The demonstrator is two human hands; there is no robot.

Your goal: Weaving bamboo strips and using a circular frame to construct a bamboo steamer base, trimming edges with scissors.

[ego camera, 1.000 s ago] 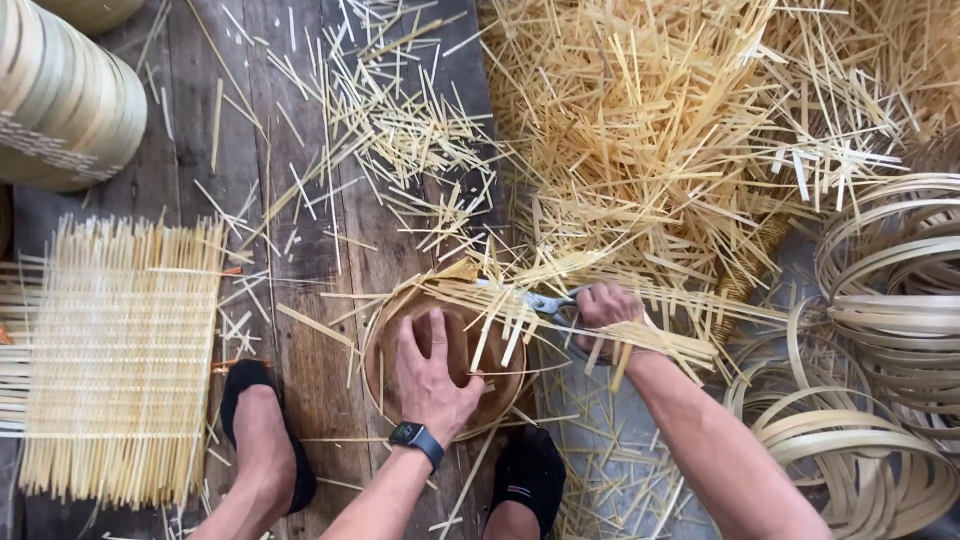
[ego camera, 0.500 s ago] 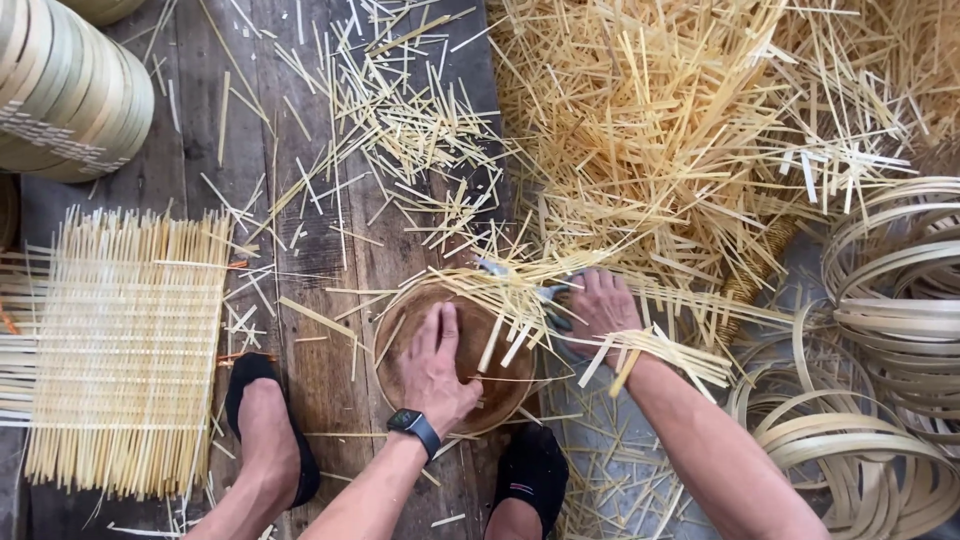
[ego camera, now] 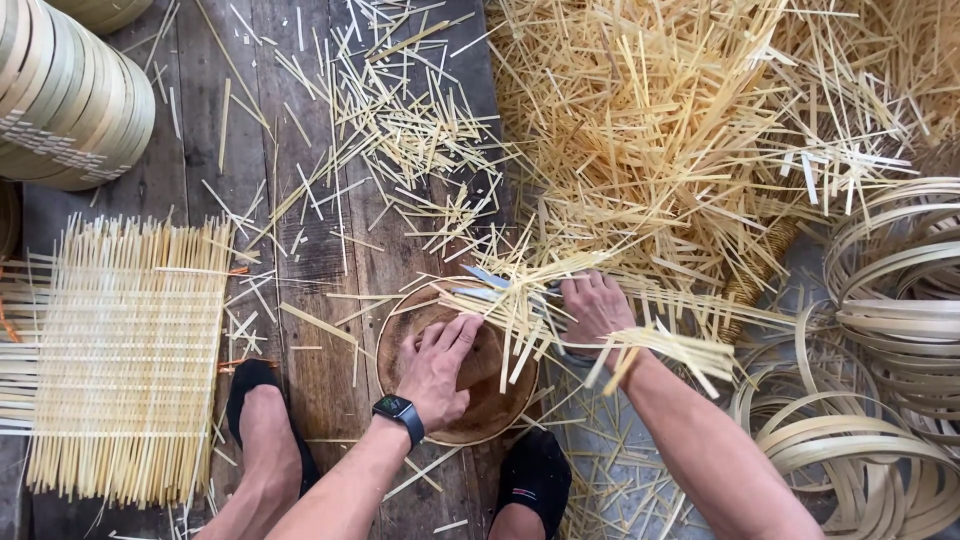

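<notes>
**Splints Held on a Round Block**

Counted: two hands, two dark slippers, one wristwatch, one round wooden block, one woven mat, one blade. Loose strips on the plank floor too many to count; likewise the big heap at upper right. Several bent hoops at the right edge, exact number unclear. A stack of round rims at upper left.

Saw a bundle of thin pale bamboo splints, flat and straw-yellow, ends ragged and uneven. Lay across the top of the block, between the two hands, just in front of the heap. Long axis near level across the view, slightly slanted, one end fanning left over the block, the other trailing right past the wrist and splaying downward.

Left hand spread flat, palm down on the block, fingertips touching the bundle. Right hand curled around the bundle near its middle, with the grey blade just beside the knuckles; cannot tell whether the same fist gripped its handle.

Slippers planted either side of the block.
</notes>
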